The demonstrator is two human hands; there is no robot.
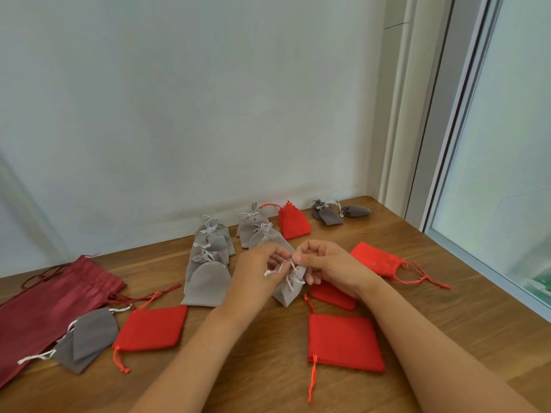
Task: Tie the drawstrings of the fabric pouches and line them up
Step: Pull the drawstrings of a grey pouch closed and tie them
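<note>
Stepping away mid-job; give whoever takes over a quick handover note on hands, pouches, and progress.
Left hand and right hand both pinch the white drawstrings of a small grey fabric pouch, mid-tie.
Done: tied grey pouches in a row on the wooden table, more near the wall.
Left: flat red pouches and a grey one, untied.

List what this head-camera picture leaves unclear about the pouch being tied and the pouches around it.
- Knot on the grey pouch: fingers of the left hand and right hand cover it.
- Red pouch under the right hand: mostly hidden by the wrist.
- Dark red bag: cut off by the left edge.
- Far dark grey pouches: ties too small to judge.
</note>
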